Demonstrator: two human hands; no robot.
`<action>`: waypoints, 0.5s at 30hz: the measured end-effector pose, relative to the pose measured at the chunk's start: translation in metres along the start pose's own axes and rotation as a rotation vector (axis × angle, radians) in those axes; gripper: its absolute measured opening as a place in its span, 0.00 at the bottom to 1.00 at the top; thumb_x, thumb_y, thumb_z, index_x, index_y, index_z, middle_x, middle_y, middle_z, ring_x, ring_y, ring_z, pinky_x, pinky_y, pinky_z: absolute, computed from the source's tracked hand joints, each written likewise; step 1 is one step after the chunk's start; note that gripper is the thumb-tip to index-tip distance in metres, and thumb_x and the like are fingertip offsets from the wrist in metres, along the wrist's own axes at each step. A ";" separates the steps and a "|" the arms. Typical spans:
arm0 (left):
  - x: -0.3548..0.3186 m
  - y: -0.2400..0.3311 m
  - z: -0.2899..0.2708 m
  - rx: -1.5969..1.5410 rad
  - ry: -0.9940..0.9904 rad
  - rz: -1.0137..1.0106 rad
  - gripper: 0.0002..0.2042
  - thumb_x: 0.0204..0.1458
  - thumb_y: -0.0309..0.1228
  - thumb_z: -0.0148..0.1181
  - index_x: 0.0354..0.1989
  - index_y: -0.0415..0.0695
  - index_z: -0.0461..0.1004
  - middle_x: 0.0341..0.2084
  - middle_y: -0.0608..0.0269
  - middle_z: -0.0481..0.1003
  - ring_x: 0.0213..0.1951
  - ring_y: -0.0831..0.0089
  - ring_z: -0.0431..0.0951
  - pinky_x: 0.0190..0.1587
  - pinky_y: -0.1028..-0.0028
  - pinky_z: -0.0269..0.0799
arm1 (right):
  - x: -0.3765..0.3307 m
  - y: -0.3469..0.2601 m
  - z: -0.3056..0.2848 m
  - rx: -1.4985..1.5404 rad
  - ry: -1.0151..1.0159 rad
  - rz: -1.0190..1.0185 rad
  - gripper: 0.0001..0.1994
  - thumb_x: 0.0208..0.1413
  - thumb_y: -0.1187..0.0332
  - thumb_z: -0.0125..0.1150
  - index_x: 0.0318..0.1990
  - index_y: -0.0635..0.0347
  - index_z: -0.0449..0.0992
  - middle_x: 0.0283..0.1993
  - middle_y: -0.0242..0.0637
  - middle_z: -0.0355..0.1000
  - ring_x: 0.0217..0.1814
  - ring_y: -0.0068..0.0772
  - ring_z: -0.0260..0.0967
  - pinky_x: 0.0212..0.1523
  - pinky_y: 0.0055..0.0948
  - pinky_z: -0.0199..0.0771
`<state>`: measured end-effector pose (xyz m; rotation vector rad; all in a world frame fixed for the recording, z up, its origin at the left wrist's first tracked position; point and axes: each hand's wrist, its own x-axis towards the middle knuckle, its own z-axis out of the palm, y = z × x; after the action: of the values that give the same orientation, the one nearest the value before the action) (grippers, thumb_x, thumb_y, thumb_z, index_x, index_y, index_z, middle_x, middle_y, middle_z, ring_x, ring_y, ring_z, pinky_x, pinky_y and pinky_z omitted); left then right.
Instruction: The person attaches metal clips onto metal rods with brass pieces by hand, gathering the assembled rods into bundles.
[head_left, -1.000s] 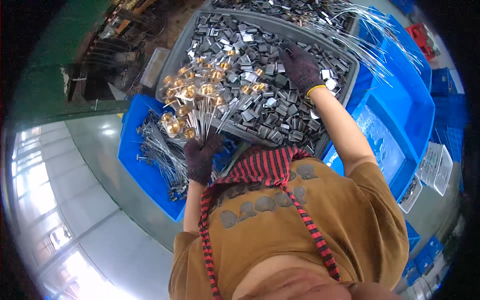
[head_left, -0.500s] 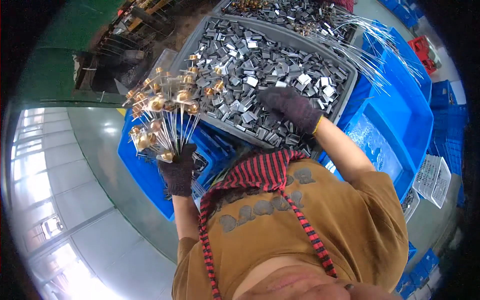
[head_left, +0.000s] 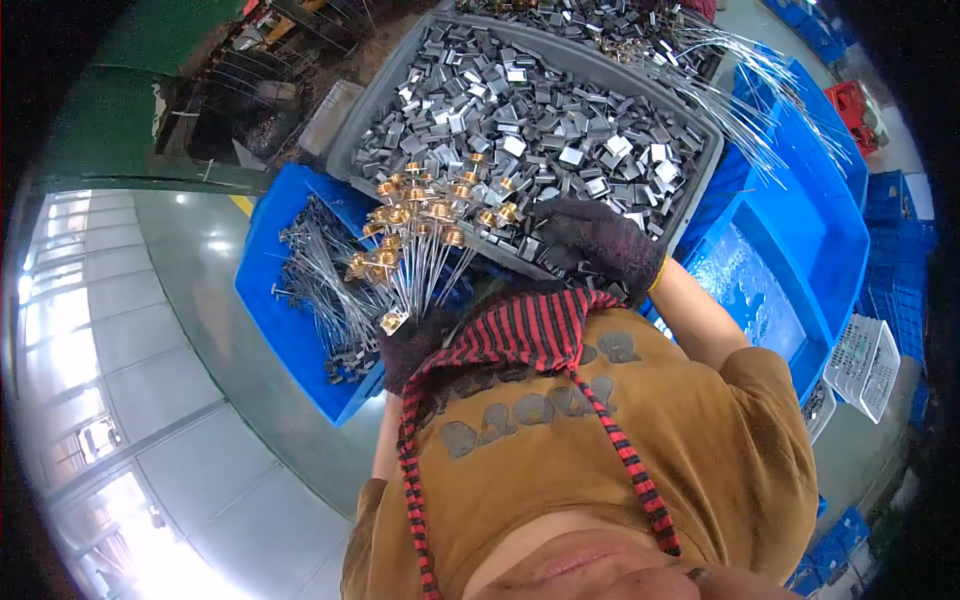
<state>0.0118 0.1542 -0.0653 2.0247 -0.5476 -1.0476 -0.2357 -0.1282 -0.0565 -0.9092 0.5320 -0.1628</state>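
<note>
Grey plastic tray (head_left: 345,150) w/ small flat metal clips is sitting far. Left hand (head_left: 410,345) is clutching brass-tipped wire rods (head_left: 420,250) upright, prob. keeping ends aligned; right hand (head_left: 590,240) is resting half-curled on tray's near edge, by the clips (head_left: 540,120).

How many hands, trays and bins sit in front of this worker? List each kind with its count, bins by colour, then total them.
Gloved hands: 2 (left hand gripping brass-capped wires, right hand on metal clips)
Grey tray: 1
Blue bins: 2 (left bin, right bin)
Total: 5
</note>
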 end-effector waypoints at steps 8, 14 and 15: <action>0.032 -0.182 -0.047 -1.202 -0.124 -0.295 0.32 0.60 0.53 0.56 0.62 0.39 0.66 0.56 0.50 0.74 0.55 0.55 0.75 0.60 0.58 0.68 | 0.003 -0.002 0.043 -0.074 0.123 -0.080 0.21 0.61 0.66 0.65 0.59 0.65 0.75 0.49 0.40 0.79 0.46 0.26 0.77 0.46 0.28 0.80; 0.051 -0.199 -0.033 -0.754 -0.191 0.150 0.28 0.62 0.52 0.54 0.67 0.53 0.64 0.65 0.54 0.67 0.61 0.60 0.71 0.71 0.60 0.54 | 0.012 0.006 0.053 -0.175 0.147 -0.287 0.18 0.60 0.69 0.65 0.57 0.61 0.78 0.51 0.39 0.78 0.50 0.29 0.77 0.49 0.30 0.80; 0.053 -0.190 -0.028 -0.756 -0.208 0.152 0.28 0.62 0.52 0.54 0.67 0.53 0.64 0.65 0.54 0.67 0.61 0.60 0.71 0.71 0.60 0.54 | 0.015 0.015 0.047 -0.447 0.062 -0.569 0.17 0.60 0.69 0.65 0.56 0.62 0.79 0.52 0.37 0.78 0.49 0.29 0.77 0.47 0.29 0.80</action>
<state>0.0692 0.2461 -0.2322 1.2059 -0.3286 -1.1557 -0.2007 -0.0912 -0.0507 -1.4851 0.3578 -0.6059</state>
